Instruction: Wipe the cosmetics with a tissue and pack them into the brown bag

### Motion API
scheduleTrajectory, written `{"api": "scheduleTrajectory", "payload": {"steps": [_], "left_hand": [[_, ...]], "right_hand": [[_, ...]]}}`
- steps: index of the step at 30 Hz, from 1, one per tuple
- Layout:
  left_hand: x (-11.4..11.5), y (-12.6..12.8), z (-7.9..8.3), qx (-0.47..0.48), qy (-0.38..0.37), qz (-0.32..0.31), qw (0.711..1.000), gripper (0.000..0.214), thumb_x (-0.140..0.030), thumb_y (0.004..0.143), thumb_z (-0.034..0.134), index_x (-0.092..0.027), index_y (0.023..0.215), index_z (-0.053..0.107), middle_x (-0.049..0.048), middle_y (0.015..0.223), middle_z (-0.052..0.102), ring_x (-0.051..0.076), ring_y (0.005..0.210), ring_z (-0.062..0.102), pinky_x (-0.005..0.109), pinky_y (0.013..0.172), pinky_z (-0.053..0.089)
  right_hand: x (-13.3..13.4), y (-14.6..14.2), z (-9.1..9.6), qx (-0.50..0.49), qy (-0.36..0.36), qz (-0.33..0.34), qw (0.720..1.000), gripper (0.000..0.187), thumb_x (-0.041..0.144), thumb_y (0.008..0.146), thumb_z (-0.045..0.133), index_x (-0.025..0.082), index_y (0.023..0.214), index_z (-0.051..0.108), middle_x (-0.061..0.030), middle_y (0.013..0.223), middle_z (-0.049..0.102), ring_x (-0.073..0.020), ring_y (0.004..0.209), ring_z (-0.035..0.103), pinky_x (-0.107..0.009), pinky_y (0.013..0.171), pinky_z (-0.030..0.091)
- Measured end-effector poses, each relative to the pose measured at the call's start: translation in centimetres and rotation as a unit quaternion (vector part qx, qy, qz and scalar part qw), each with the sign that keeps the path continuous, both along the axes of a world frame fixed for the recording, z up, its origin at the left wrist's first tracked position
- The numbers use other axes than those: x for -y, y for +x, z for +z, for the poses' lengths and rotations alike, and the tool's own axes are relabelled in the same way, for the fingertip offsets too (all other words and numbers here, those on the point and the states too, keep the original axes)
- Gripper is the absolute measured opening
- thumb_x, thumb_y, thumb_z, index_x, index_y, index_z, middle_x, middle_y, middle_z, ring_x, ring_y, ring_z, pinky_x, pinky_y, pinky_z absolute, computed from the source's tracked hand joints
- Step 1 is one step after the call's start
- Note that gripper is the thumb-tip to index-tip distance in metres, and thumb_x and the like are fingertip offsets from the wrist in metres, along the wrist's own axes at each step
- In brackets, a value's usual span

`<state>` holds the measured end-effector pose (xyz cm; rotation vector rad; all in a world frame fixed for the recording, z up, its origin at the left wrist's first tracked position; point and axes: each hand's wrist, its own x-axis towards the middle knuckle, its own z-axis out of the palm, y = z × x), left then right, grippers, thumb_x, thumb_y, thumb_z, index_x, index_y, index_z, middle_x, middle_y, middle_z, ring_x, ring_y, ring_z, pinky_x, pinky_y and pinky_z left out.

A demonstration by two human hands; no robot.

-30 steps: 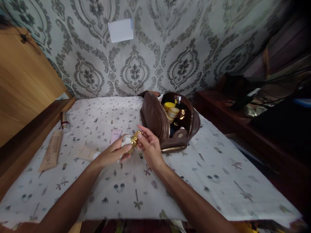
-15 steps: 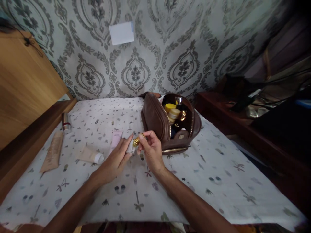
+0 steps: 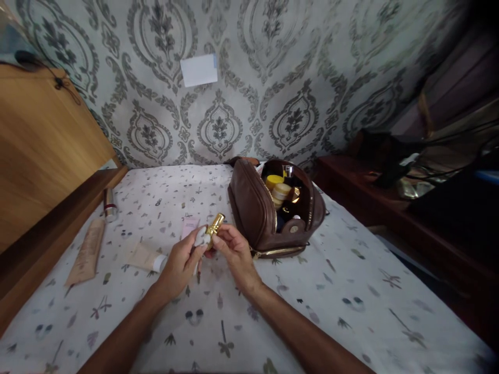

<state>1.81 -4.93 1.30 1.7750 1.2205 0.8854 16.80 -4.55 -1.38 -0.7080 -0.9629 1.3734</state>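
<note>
My right hand is closed round a small gold tube, tilted with its tip pointing up and away. My left hand pinches a small white wad, cloth or tissue, against the side of the tube. Both hands hover over the patterned white cloth near the middle of the table. Just right of them stands an open brown toiletry bag with several jars and bottles inside.
A pink packet and a beige tube with a white cap lie left of my hands. Farther left lie a long beige tube and a silver and red cylinder. A wooden panel borders the left; dark furniture stands right.
The gold tube has tipped from lying low between my hands to pointing up. My left hand has curled in with the white wad against it. The camera view has shifted slightly downward.
</note>
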Motion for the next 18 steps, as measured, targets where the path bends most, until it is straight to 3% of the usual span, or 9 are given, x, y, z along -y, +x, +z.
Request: {"api": "scheduleTrajectory", "payload": {"steps": [3, 5, 7, 10, 13, 15, 18], "left_hand": [[0.1, 0.0, -0.3, -0.044, 0.068, 0.058, 0.995, 0.051, -0.044, 0.097, 0.046, -0.014, 0.138, 0.051, 0.0083, 0.095, 0.072, 0.024, 0.09, 0.068, 0.036, 0.083, 0.053], [0.3, 0.2, -0.3, -0.044, 0.092, 0.082, 0.991, 0.052, -0.042, 0.098, 0.044, -0.016, 0.143, 0.045, 0.0134, 0.133, 0.063, 0.026, 0.126, 0.056, 0.041, 0.107, 0.041], [0.5, 0.4, -0.3, -0.032, 0.088, 0.071, 0.993, 0.055, -0.041, 0.099, 0.042, -0.017, 0.148, 0.038, 0.0119, 0.152, 0.047, 0.024, 0.141, 0.042, 0.04, 0.117, 0.031], [0.6, 0.6, -0.2, -0.015, 0.082, 0.028, 0.996, 0.053, -0.04, 0.099, 0.042, -0.018, 0.147, 0.04, 0.0106, 0.15, 0.05, 0.023, 0.139, 0.045, 0.038, 0.115, 0.033], [0.6, 0.5, -0.3, -0.014, 0.077, 0.032, 0.996, 0.043, -0.042, 0.099, 0.043, -0.016, 0.131, 0.055, 0.0106, 0.123, 0.069, 0.024, 0.109, 0.064, 0.036, 0.096, 0.047], [0.5, 0.4, -0.3, -0.003, 0.068, 0.053, 0.996, 0.04, -0.044, 0.099, 0.044, -0.015, 0.123, 0.058, 0.0091, 0.11, 0.072, 0.023, 0.096, 0.066, 0.034, 0.087, 0.048], [0.6, 0.4, -0.1, 0.056, 0.059, 0.077, 0.994, 0.044, -0.047, 0.099, 0.043, -0.018, 0.132, 0.053, 0.0081, 0.12, 0.068, 0.023, 0.109, 0.061, 0.033, 0.097, 0.044]], "right_hand": [[0.1, 0.0, 0.1, 0.017, 0.01, -0.02, 1.0, 0.026, 0.043, 0.083, 0.073, 0.023, 0.095, 0.061, 0.0001, 0.083, 0.067, -0.0146, 0.072, 0.061, -0.027, 0.069, 0.05], [0.2, 0.0, 0.1, 0.037, 0.025, -0.041, 0.998, 0.026, 0.043, 0.084, 0.071, 0.023, 0.095, 0.059, -0.0003, 0.085, 0.067, -0.0149, 0.074, 0.061, -0.027, 0.07, 0.05], [0.5, 0.0, 0.1, 0.072, 0.051, -0.05, 0.995, 0.024, 0.041, 0.085, 0.069, 0.023, 0.097, 0.06, -0.0015, 0.091, 0.068, -0.016, 0.08, 0.063, -0.027, 0.073, 0.051], [1.0, 0.0, 0.1, 0.141, 0.084, -0.042, 0.986, 0.021, 0.037, 0.089, 0.065, 0.023, 0.103, 0.062, -0.003, 0.098, 0.068, -0.0177, 0.091, 0.064, -0.028, 0.077, 0.051], [1.4, 0.1, 0.3, 0.178, 0.089, -0.03, 0.979, 0.02, 0.037, 0.091, 0.062, 0.023, 0.106, 0.062, -0.0037, 0.1, 0.067, -0.018, 0.093, 0.064, -0.027, 0.076, 0.052], [1.6, 0.0, 0.4, 0.188, 0.087, -0.03, 0.978, 0.019, 0.036, 0.092, 0.06, 0.022, 0.106, 0.062, -0.0039, 0.099, 0.066, -0.0178, 0.093, 0.063, -0.027, 0.074, 0.052], [1.6, -0.1, 0.4, 0.218, 0.093, -0.052, 0.97, 0.016, 0.03, 0.089, 0.063, 0.023, 0.104, 0.062, -0.0035, 0.098, 0.064, -0.0173, 0.089, 0.062, -0.025, 0.069, 0.052]]}}
